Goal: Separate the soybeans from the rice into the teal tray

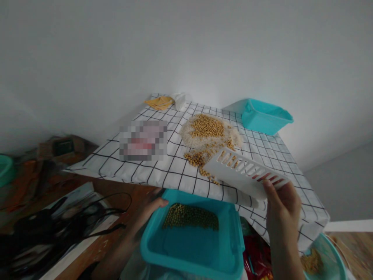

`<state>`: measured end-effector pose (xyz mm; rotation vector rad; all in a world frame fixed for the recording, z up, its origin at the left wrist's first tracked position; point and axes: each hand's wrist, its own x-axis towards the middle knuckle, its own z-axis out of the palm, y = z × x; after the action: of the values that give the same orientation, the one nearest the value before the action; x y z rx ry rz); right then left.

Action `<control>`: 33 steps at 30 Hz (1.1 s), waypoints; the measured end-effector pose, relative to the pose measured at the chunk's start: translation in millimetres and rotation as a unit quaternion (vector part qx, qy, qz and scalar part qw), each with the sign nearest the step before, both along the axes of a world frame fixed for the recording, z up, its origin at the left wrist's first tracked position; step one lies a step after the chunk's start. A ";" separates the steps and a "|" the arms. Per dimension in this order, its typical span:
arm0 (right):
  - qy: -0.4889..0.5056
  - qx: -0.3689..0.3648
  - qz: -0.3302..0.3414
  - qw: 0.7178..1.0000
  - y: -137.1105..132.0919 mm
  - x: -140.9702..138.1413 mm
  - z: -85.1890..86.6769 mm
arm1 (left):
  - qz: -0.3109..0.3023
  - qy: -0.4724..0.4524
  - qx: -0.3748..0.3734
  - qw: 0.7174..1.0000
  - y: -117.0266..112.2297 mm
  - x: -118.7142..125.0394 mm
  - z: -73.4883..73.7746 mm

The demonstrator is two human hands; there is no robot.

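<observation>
My left hand [153,210] is closed over the left rim of a teal plastic bin [194,266], held below the table's front edge. Yellowish beans [190,216] lie along the bin's far side. In my right hand [284,202] is a white slotted plastic plate [230,173], pinched at its right end between thumb and fingers. The plate is tilted over the near part of the tabletop, its left end next to scattered beans [196,158]. Behind it spreads a pile of soybeans [208,126] on pale rice-like grains [188,136].
The table wears a white checked cloth [175,155]. A second teal bin [259,118] stands at the back right. Folded yellow cloth [160,103] lies at the far left corner, near a pixelated patch. Dark cables [84,212] lie lower left; a teal basin [335,256] sits lower right.
</observation>
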<state>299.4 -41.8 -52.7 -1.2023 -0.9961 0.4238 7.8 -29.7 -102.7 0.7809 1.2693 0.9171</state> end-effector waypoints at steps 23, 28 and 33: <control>-0.016 0.024 0.021 0.999 -11.6 -1.9 10.1 | 0.009 -0.009 0.008 1.000 -2.3 -2.2 5.0; 0.024 0.048 -0.001 0.999 0.0 -7.3 7.5 | -0.002 -0.013 0.012 1.000 -0.5 -1.1 6.6; -0.031 0.009 0.010 0.999 1.8 -17.5 5.9 | 0.011 0.003 0.021 1.000 -3.3 0.7 12.8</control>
<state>281.8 -40.0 -46.9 -1.1955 -1.0633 0.3940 8.4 -33.1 -89.8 0.8052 1.2700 0.9612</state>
